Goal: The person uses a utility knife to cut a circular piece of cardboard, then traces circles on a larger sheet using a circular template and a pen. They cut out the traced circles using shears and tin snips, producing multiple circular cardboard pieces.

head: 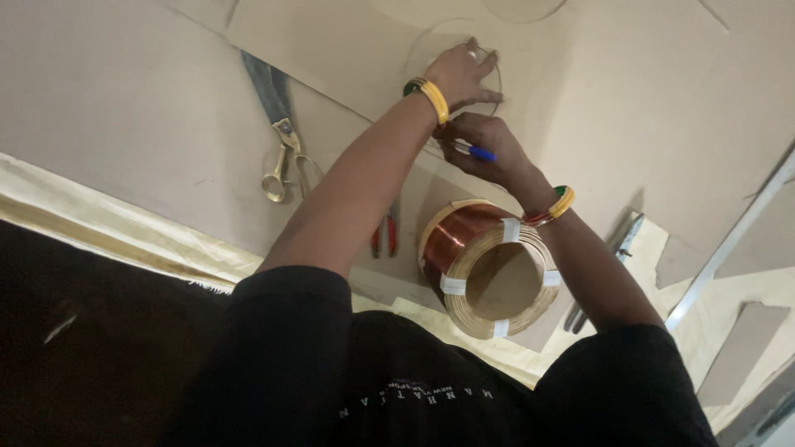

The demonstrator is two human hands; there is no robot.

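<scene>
My left hand point(464, 73) lies flat on a thin round disc point(431, 41) and presses it onto a tan cardboard sheet point(331, 41). Just below it, my right hand point(489, 149) grips a blue pen point(479, 153) with its tip at the disc's near edge. Both wrists wear yellow bangles. A coil of copper wire point(489, 265), bound with white tape strips, rests on the cardboard close to my right forearm.
Large brass-handled scissors point(277, 124) lie to the left of my left arm. Red-handled pliers point(383, 236) show from under that arm. A dark metal tool point(609, 265) lies by my right arm, and a long metal strip point(729, 248) runs along the right.
</scene>
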